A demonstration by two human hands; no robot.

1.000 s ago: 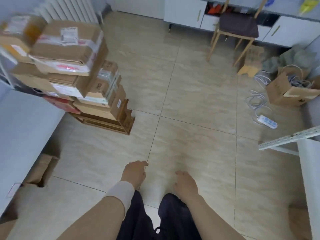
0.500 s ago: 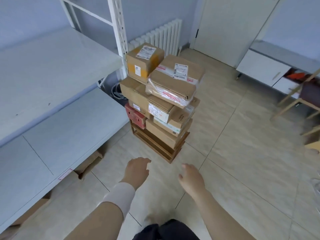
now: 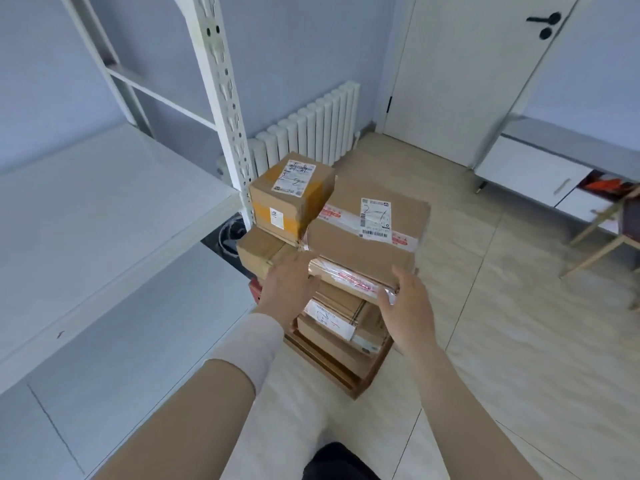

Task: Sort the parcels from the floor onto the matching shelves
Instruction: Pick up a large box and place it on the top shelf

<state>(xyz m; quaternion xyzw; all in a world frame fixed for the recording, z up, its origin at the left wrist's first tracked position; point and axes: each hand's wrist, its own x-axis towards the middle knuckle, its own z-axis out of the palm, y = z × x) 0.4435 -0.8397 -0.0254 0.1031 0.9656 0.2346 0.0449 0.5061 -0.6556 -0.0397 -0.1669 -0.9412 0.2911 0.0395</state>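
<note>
Shelves (image 3: pixel 104 209): two white boards left of the parcel stack (image 3: pixel 332 341), cut off by the picture's left edge.
Parcel stack: stands on the floor (image 3: pixel 502 341); two boxes on top, the lower ones partly hidden, so their count is unclear.
Small box (image 3: pixel 291 199): one, top left of the stack, labelled.
Left hand (image 3: pixel 287 292): fingers straight, touching the stack's near left side.
Large box (image 3: pixel 367 244): one, top right of the stack, taped; label writing unreadable.
Right hand (image 3: pixel 408 306): at the stack's near right corner, thumb over the large box's edge; clamped or not, cannot tell.
Chair (image 3: pixel 606 230): one, right of the stack, cut off.
</note>
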